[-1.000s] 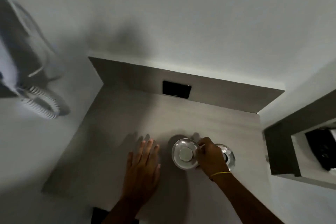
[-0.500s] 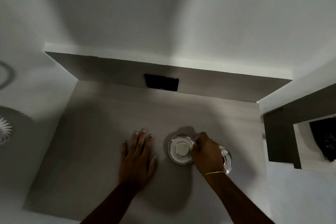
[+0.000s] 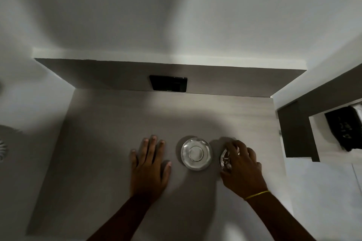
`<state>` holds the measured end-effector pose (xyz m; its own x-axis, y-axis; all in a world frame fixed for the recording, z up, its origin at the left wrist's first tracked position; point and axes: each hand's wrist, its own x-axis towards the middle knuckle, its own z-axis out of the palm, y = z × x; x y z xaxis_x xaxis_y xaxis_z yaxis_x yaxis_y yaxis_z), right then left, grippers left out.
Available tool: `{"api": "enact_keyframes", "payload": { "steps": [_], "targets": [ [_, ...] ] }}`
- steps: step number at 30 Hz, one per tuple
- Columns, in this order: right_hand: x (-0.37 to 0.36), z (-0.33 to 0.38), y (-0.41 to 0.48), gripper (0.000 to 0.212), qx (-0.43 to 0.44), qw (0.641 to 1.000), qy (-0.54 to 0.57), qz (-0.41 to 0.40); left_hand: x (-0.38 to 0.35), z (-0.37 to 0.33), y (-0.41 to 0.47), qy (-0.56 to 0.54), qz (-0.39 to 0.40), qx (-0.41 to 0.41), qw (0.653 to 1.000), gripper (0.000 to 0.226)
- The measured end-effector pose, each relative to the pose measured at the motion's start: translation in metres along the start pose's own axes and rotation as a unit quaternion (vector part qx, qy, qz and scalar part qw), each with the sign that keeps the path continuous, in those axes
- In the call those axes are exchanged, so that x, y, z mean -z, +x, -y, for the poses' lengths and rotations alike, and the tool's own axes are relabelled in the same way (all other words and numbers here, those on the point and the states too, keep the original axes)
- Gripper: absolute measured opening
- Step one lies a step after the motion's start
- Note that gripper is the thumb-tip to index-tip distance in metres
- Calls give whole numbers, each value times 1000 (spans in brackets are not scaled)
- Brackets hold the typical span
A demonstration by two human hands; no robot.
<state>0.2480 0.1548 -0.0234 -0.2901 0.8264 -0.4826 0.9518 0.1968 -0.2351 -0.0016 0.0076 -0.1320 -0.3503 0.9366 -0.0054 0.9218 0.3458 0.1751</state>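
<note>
The right hand (image 3: 242, 164) is gripping the shiny round glass vessel (image 3: 225, 159) from above, fingers curling round its rim, apparently to lift or shift it. That vessel is sitting just right of the round clear dish with a white central disc (image 3: 196, 153). The left hand (image 3: 149, 164) is lying flat, fingers spread, on the pale grey countertop (image 3: 117, 123) left of the dish, probably for bracing
</note>
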Motion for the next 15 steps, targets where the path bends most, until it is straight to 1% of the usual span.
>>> {"api": "enact_keyframes", "payload": {
  "steps": [3, 6, 10, 15],
  "targets": [
    [0, 4, -3, 95, 4, 1000, -18, -8, 0, 0, 0, -7, -12, -3, 1000, 71],
    [0, 9, -1, 95, -20, 999, -35, -10, 1, 1, -2, -10, -20, -9, 1000, 71],
    [-3, 10, 2, 99, -29, 999, -33, -7, 4, 0, -1, -8, -19, -10, 1000, 71],
    [-9, 7, 1, 102, -22, 998, -42, -27, 6, -1, -1, -9, -9, -4, 1000, 70]
  ]
}}
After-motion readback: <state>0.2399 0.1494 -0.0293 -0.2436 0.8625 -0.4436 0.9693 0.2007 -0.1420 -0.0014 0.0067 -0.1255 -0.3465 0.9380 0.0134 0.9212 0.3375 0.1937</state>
